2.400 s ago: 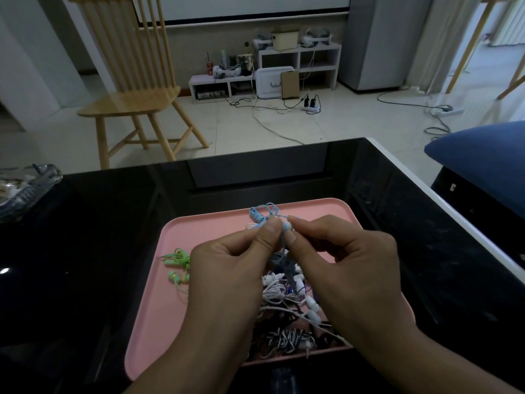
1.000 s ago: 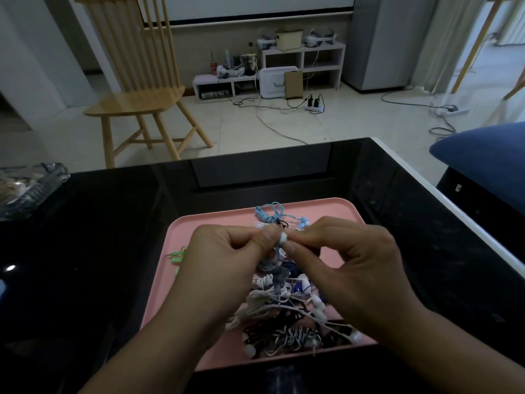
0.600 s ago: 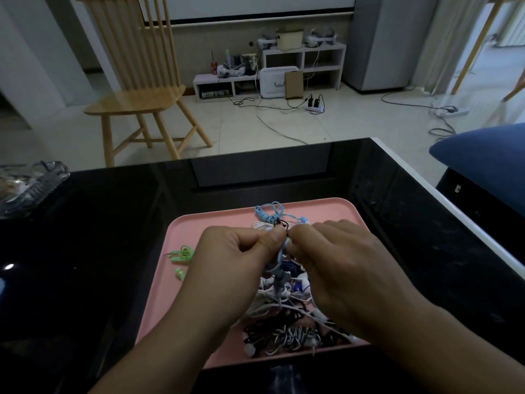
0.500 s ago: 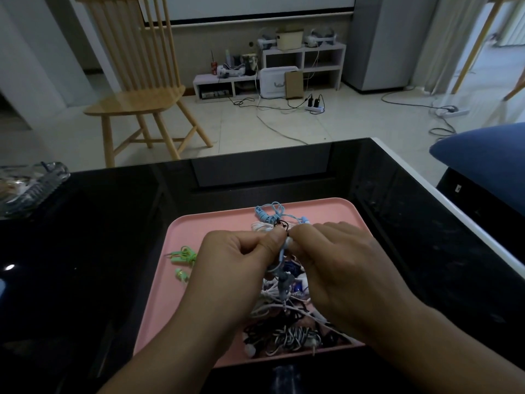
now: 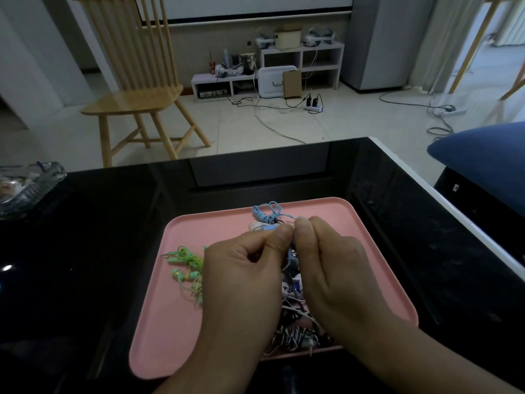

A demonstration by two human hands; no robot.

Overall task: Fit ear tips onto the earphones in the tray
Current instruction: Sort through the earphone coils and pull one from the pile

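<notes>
A pink tray (image 5: 176,331) lies on the black glossy table (image 5: 85,251). Both hands meet above its middle. My left hand (image 5: 244,280) pinches a light-blue earbud between thumb and forefinger, and its cable (image 5: 288,258) hangs down between the hands. My right hand (image 5: 332,274) pinches at the same spot with its fingertips; the ear tip itself is hidden by the fingers. A coiled light-blue earphone bundle (image 5: 265,213) lies at the tray's far edge. Green earphones (image 5: 186,265) lie at the tray's left. A tangle of white and black-striped earphones (image 5: 295,334) sits under my hands.
A clear glass dish (image 5: 25,186) stands at the table's far left. The table's white right edge (image 5: 454,211) runs beside a blue cushion (image 5: 483,155). A wooden chair (image 5: 133,95) stands on the tiled floor beyond the table.
My hands have stayed pinched together over the tray; they shifted slightly right, uncovering more of the green earphones at the left. The white tip seen a second ago is now hidden.
</notes>
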